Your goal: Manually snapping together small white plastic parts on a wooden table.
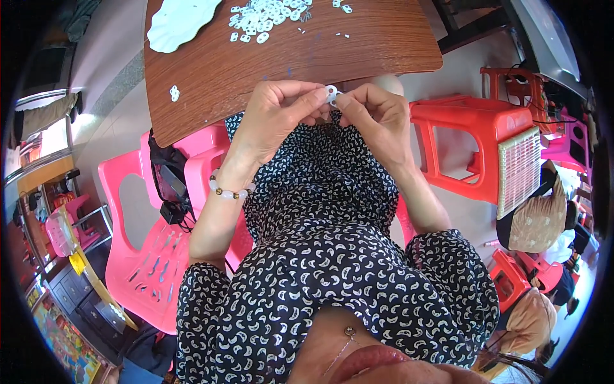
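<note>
Fingers (pixel 313 100) of the left hand (pixel 272 118) and right hand (pixel 382 121) pinch a white, holed plastic piece (pixel 329 89) by the near edge of the worktop (pixel 377 52), likely light, stiff and slick, best gripped by its rim.

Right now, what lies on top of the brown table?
A pile of small white pieces, a white wavy-edged item, a small white cluster near the left edge, and a few loose bits. The pile hides whatever lies beneath.

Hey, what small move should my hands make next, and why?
Probably let the left hand steady the small white piece while the right hand presses gently, since both have fingertips on it, near the edge of the table.
</note>
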Available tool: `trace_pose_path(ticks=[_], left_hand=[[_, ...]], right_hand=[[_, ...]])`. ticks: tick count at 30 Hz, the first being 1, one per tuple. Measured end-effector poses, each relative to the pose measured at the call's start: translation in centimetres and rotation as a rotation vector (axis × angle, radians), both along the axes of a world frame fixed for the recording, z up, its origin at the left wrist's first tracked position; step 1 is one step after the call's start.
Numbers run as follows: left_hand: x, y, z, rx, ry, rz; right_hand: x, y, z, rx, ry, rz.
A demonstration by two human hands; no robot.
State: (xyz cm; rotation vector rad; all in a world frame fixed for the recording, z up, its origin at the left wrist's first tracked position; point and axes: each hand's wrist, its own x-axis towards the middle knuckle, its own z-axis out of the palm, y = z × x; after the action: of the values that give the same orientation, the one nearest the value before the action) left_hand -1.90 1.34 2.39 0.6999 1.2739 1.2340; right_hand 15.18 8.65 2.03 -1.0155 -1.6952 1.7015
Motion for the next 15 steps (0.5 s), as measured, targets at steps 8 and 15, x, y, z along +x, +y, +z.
trace_pose_path(ticks=[8,15], left_hand=[[0.1,0.01,0.17,-0.016,-0.136,0.02],[0.52,0.16,-0.49,0.017,-0.053,0.063]], right_hand=[[0.12,0.2,0.04,-0.022,0.036,0.001],[-0.05,0.0,-0.15,0.01,0.082,-0.031]])
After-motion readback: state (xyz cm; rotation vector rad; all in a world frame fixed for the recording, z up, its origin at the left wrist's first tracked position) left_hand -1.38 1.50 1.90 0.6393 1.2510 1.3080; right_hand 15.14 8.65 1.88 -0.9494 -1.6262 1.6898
